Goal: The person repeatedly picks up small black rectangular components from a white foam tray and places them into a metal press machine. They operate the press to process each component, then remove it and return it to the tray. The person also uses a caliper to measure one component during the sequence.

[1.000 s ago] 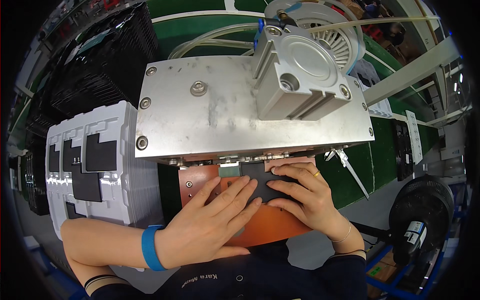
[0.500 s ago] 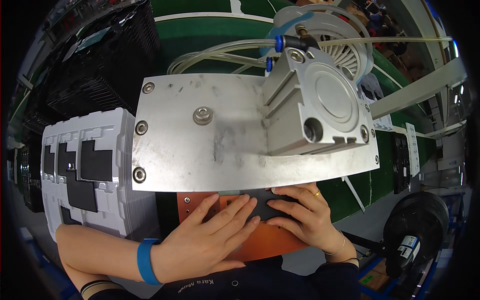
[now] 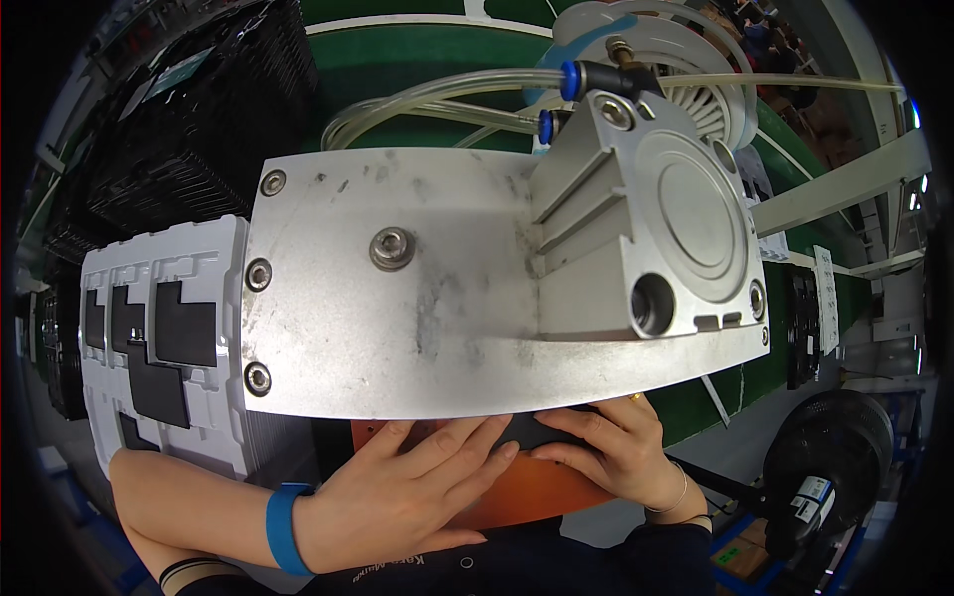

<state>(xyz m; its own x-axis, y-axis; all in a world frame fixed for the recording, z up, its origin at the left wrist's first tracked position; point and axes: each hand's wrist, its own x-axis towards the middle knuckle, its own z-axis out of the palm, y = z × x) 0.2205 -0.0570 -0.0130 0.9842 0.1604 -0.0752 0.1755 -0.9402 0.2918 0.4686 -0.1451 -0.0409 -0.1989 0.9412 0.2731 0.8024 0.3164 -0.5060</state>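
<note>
A silver metal plate (image 3: 447, 348) carrying a square pneumatic cylinder (image 3: 686, 219) spans the middle of the view. Below its front edge is an orange base (image 3: 527, 489), on which a dark grey flat piece (image 3: 532, 434) lies partly hidden under the plate. My left hand (image 3: 412, 477), with a blue band at the wrist, rests with fingers stretched out over the base and the piece's left side; the plate's edge hides some fingertips. My right hand (image 3: 621, 452) grips the piece's right side between thumb and fingers, its upper fingers partly covered by the plate.
White trays (image 3: 164, 338) holding black pieces are stacked at the left, with black crates (image 3: 189, 129) behind them. Clear air hoses (image 3: 447, 94) run to the cylinder. A white fan (image 3: 696, 104) stands at the back, a black fan (image 3: 825, 447) at the right.
The metal plate and cylinder appear larger and lower in view, covering more of the base and my fingertips. Both hands keep nearly the same place and pose.
</note>
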